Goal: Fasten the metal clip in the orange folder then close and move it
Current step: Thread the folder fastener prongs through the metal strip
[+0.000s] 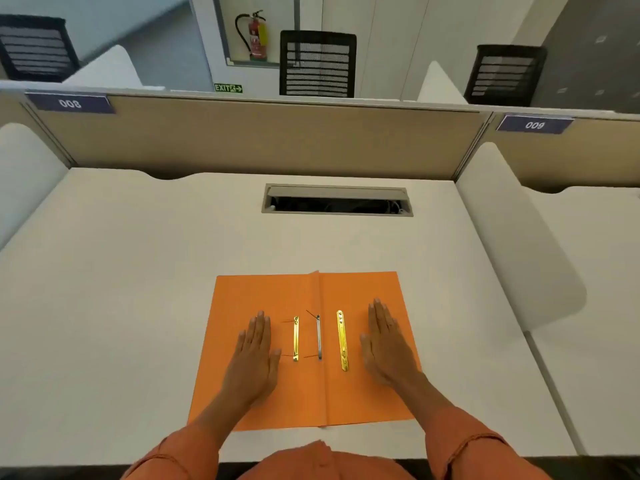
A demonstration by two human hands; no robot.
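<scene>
An orange folder lies open and flat on the white desk, spine running away from me. Three metal strips rest on it: a gold bar left of the spine, a silver strip at the spine with thin prongs sticking out, and a longer gold bar on the right leaf. My left hand lies flat, palm down, on the left leaf beside the short gold bar. My right hand lies flat on the right leaf, just right of the long gold bar. Neither hand holds anything.
A cable slot with a raised lid is set into the white desk beyond the folder. A beige partition closes the back edge. White side dividers flank the desk. Black chairs stand behind the partition.
</scene>
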